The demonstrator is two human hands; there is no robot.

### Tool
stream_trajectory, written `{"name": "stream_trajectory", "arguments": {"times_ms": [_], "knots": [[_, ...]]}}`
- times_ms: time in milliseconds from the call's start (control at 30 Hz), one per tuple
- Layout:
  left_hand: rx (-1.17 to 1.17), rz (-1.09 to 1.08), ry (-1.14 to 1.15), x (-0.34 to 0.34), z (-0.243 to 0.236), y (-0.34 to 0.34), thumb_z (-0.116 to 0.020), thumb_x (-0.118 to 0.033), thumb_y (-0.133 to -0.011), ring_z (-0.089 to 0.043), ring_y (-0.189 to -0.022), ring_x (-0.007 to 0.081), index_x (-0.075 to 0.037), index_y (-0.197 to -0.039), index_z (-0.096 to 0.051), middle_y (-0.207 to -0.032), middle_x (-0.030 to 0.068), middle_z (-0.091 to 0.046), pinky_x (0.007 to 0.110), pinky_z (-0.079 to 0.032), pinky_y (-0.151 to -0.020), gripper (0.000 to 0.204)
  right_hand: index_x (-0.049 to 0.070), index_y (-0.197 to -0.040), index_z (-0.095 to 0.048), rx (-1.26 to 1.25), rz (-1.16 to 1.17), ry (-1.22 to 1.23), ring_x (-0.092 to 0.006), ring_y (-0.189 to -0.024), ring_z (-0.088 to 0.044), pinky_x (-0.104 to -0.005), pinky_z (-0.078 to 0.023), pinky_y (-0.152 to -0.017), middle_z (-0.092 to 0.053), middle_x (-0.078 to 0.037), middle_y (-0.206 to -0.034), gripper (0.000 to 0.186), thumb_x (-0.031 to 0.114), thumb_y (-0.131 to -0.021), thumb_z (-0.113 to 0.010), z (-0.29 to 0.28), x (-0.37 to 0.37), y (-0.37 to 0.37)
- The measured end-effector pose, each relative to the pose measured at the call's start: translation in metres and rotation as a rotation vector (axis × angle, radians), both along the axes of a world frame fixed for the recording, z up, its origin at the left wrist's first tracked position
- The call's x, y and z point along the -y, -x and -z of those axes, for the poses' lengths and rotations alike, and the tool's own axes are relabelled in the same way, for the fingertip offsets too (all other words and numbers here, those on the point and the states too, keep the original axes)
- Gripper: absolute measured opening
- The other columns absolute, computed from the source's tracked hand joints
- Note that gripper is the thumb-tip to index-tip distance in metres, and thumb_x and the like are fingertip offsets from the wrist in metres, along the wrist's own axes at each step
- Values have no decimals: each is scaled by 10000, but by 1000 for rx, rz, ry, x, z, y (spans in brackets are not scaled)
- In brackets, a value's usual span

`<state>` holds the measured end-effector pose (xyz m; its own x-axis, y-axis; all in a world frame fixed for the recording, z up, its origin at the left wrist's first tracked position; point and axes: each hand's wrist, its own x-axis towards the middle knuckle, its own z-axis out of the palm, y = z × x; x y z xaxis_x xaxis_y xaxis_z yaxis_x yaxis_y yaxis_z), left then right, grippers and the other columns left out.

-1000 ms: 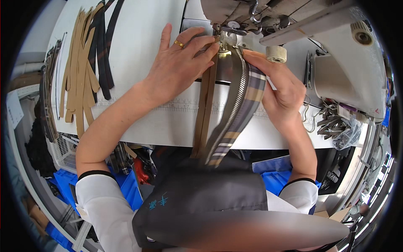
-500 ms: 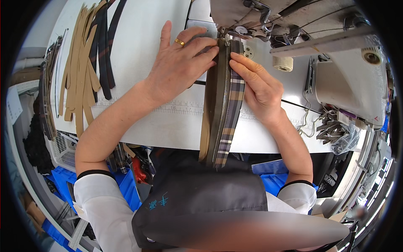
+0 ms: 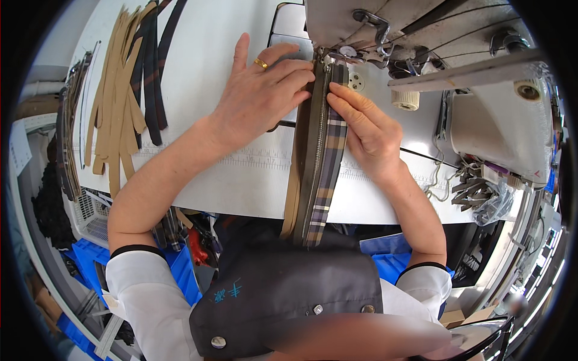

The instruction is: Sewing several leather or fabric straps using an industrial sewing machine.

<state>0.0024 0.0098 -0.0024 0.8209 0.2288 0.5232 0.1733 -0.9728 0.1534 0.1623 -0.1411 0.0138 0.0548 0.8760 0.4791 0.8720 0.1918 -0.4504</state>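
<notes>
A long metal zipper point(image 3: 317, 155) on dark olive tape runs from the sewing machine's needle area point(image 3: 337, 53) down toward my apron. Along its right side lies a plaid fabric strip point(image 3: 328, 180); a tan edge point(image 3: 292, 201) shows on its left. My left hand point(image 3: 256, 96), wearing a gold ring, is spread palm down, its fingertips touching the tape's left edge near the needle. Opposite, the fingers of my right hand point(image 3: 370, 129) are pressed together on the plaid strip beside the zipper teeth. Its thumb is mostly hidden.
Tan strips point(image 3: 111, 108) and dark strips point(image 3: 150, 78) lie at the far left of the white table point(image 3: 205, 186), which has a printed ruler. The machine's body point(image 3: 506, 129) fills the upper right. A small bundle with a plastic bag point(image 3: 490, 204) sits at the right edge.
The zipper piece's lower end has swung slightly left. My right hand has shifted a little left with it, while my left hand stays nearly in place beside the tape.
</notes>
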Motion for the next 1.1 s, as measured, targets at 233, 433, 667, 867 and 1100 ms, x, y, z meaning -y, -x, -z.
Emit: {"name": "stream_trajectory", "arguments": {"times_ms": [233,433,667,867,1100], "knots": [[-40,-20,55,2,-1,-1,-702,-221,-810,-441,-1238,139,-177,-1127,-627,-1089,-81,-597,601,-56,-1102,328,1,-1069,-687,29,3,0,-260,-987,-670,-310,-548,-838,-660,-135,-1136,452,-192,-676,-574,0,0,1],[-18,-12,-5,1,1,-1,-693,-240,-820,-443,-1229,135,-170,-1136,-646,-1068,-85,-591,595,-53,-1109,327,0,-1062,-689,36,-1,-4,-259,-977,-673,-309,-554,-826,-664,-131,-1126,435,-184,-682,-583,0,-1,2],[-9,2,-1,1,3,0,-683,-234,-833,-438,-1231,131,-165,-1134,-656,-1075,-84,-573,595,-64,-1110,310,0,-1063,-686,55,-10,-16,-261,-968,-676,-307,-558,-813,-662,-133,-1127,461,-179,-651,-581,1,-2,4],[-18,21,-51,2,3,0,-682,-216,-815,-436,-1220,142,-143,-1109,-664,-1099,-61,-541,611,-83,-1098,304,4,-1023,-692,151,-4,-27,-256,-965,-644,-331,-528,-813,-667,-103,-1120,442,-121,-611,-590,1,-1,3],[-8,38,-29,0,3,0,-672,-172,-803,-433,-1221,144,-128,-1115,-650,-1103,-44,-532,623,-113,-1091,316,51,-1028,-688,287,-32,-26,-228,-904,-613,-348,-448,-805,-664,-68,-1118,332,4,-703,-647,-4,-5,0]]}}
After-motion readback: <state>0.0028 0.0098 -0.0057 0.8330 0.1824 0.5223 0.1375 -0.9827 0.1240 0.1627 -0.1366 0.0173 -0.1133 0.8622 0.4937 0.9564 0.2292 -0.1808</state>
